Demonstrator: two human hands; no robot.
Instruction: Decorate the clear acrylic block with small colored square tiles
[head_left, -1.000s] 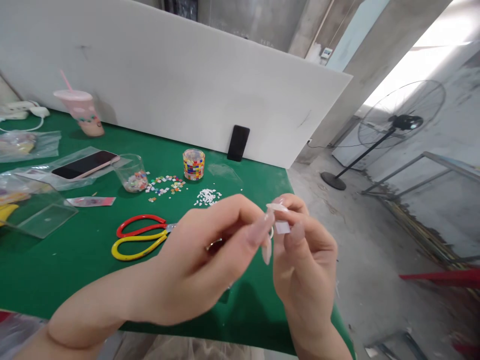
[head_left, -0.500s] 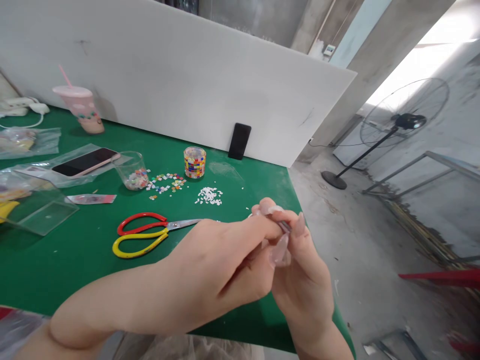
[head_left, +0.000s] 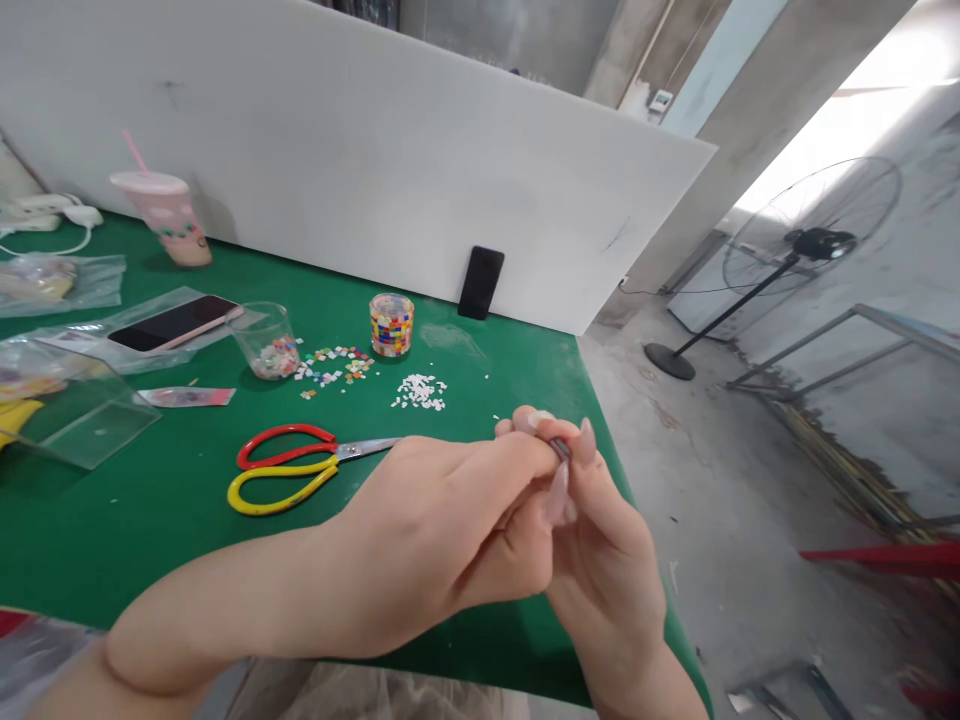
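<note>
My left hand and my right hand meet above the right part of the green table. The fingers of both are bent and pressed together at the tips. Whatever sits between them is tiny and mostly hidden, so I cannot make it out. Scissors with one red and one yellow handle lie left of my left hand, their tips hidden behind it. Beyond the hands is a pile of white chips. Colourful mosaic tiles are scattered beside it, near a glass covered in coloured squares.
A clear plastic cup with small pieces in it leans on the table. Around it are a phone, a pink drink cup and a clear acrylic box. Another phone leans against the white board.
My fingertips have shifted slightly against each other, with the left thumb and right fingers closer together. Both hands stay in about the same place. Objects on the table have not moved.
</note>
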